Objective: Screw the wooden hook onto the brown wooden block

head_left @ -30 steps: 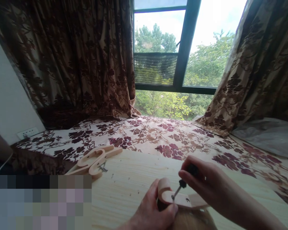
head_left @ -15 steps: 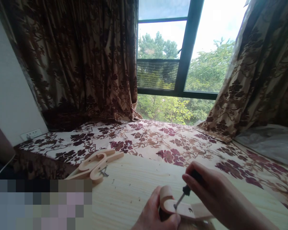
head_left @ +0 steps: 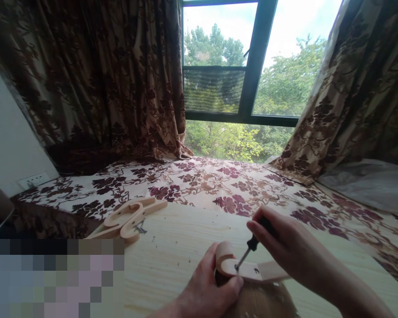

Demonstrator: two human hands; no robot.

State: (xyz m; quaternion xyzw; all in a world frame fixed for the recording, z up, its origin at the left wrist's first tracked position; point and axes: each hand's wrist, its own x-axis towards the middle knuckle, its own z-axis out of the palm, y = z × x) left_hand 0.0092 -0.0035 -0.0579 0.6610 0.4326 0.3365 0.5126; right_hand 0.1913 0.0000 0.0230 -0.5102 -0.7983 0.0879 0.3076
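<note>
A black-handled screwdriver (head_left: 252, 243) is gripped in my right hand (head_left: 278, 238), its shaft slanting down to the left. Its tip meets a hole in a pale curved wooden piece (head_left: 247, 268); any screw there is too small to make out. My left hand (head_left: 212, 282) wraps round the curled end of that piece, thumb below and fingers behind. A second hole, dark and oval, shows farther right along the piece. Beneath it lies a brown rounded object (head_left: 265, 300), partly cut off by the lower edge of view.
More curved wooden pieces (head_left: 131, 221) lie at the left of the pale wooden board (head_left: 159, 274), with several screws (head_left: 140, 228) beside them. Small dark holes dot the board. Behind it spreads a floral cloth (head_left: 199, 181) below a window with patterned curtains (head_left: 119, 79).
The view has tilted down and shifted slightly, so more of the brown object shows. Both hands keep their hold, and the screwdriver tip stays at the same hole.
</note>
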